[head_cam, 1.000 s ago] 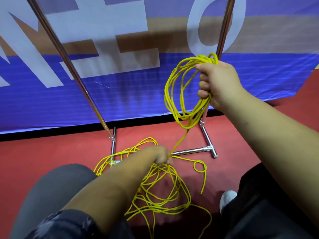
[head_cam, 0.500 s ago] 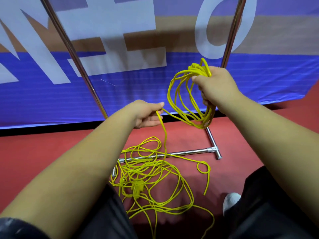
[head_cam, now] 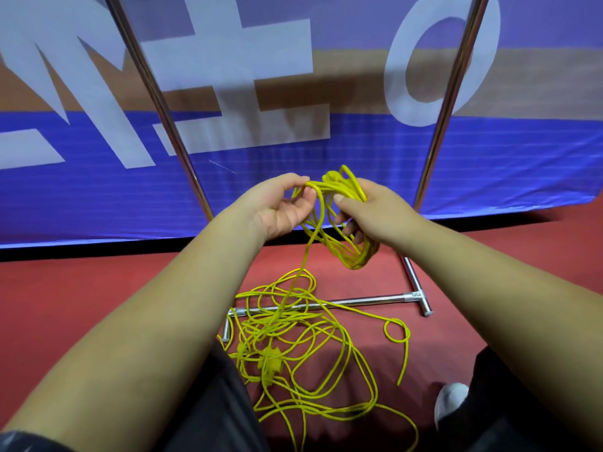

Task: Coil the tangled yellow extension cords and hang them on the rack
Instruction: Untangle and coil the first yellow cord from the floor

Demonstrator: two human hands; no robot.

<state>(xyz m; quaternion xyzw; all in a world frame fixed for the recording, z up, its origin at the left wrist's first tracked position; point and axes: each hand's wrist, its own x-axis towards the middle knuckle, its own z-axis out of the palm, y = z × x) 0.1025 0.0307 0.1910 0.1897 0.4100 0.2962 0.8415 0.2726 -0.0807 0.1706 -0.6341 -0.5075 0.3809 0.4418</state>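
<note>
A coil of yellow cord (head_cam: 354, 252) hangs from my right hand (head_cam: 375, 213), which grips its top with fingers curled through the loops. My left hand (head_cam: 280, 207) pinches a strand at the coil's top, right beside my right hand. From there one strand drops to the tangled yellow cord (head_cam: 303, 350) spread on the red floor, with a yellow plug (head_cam: 270, 363) in it. The chrome rack (head_cam: 437, 125) stands behind, its two uprights rising to either side of my hands and its foot bar (head_cam: 362, 301) lying under the tangle.
A blue banner with large white letters (head_cam: 228, 93) hangs right behind the rack. My knees in dark trousers (head_cam: 215, 412) and a white shoe (head_cam: 450, 402) frame the tangle on the red floor (head_cam: 81, 305).
My left hand has risen from the floor tangle, pulling a strand up, and now meets my right hand at the coil's top. My right hand has lowered the coil toward the middle.
</note>
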